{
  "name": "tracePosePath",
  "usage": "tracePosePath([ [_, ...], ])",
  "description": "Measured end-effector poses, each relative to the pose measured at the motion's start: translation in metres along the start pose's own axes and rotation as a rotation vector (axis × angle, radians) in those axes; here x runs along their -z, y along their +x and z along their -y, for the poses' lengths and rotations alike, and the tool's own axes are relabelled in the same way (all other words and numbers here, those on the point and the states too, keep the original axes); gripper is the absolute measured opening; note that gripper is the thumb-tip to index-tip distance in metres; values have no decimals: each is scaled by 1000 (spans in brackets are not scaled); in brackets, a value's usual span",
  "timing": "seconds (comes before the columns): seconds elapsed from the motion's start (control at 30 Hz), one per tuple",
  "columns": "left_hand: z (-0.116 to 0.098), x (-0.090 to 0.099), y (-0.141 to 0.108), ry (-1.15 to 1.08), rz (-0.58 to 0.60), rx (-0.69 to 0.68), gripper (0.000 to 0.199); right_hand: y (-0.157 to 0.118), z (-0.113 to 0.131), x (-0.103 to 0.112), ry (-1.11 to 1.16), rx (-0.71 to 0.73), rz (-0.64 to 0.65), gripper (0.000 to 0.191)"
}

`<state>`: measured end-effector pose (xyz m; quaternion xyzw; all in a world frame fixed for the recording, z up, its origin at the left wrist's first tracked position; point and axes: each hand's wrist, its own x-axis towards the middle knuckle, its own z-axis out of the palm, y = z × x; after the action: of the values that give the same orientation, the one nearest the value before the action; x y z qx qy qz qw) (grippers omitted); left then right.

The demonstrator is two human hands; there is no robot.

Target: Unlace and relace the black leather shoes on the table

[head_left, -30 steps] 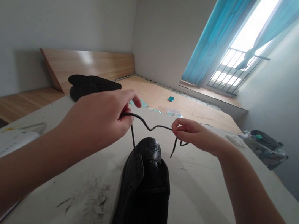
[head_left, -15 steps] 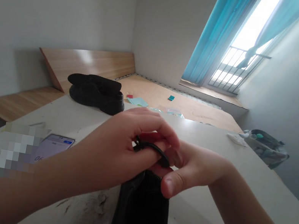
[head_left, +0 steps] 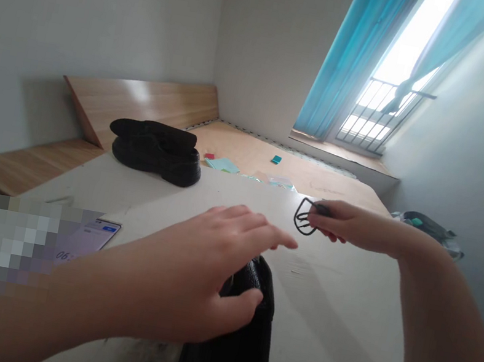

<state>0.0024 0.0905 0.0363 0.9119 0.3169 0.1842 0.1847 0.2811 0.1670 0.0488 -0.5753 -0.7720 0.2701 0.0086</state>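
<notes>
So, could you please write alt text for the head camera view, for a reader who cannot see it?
A person's right hand pinches a looped black shoelace above a white table, while the left hand rests on a black leather shoe. A phone lies beside it; black shoes sit beyond.

Pale painted walls [head_left: 88, 16]; barred window [head_left: 400, 53] admits daylight past teal curtains [head_left: 355, 57]; wooden bed platform [head_left: 312, 178] and sloped headboard panel [head_left: 143, 102] observed

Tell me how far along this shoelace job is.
Done: no finished bow shows on the black leather shoe, though the left hand covers its top. In hand: the right hand pinches a looped black lace. Remaining, probably: securing that lace on the shoe, if that isn't already done.
</notes>
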Motion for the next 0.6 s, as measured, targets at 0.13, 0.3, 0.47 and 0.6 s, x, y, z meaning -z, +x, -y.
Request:
tracePosePath([
  [0.13,0,-13,-1,91,159,32,67,2,-5,-12,-84,-67,136,40],
  [0.3,3,-19,1,182,227,97,57,-2,15,-19,-129,-93,41,54],
  [0.47,4,-10,2,197,219,58,32,-37,55,-9,86,306,146,41],
  [0.6,7,-7,4,192,194,41,27,-62,93,-22,205,590,330,23],
])
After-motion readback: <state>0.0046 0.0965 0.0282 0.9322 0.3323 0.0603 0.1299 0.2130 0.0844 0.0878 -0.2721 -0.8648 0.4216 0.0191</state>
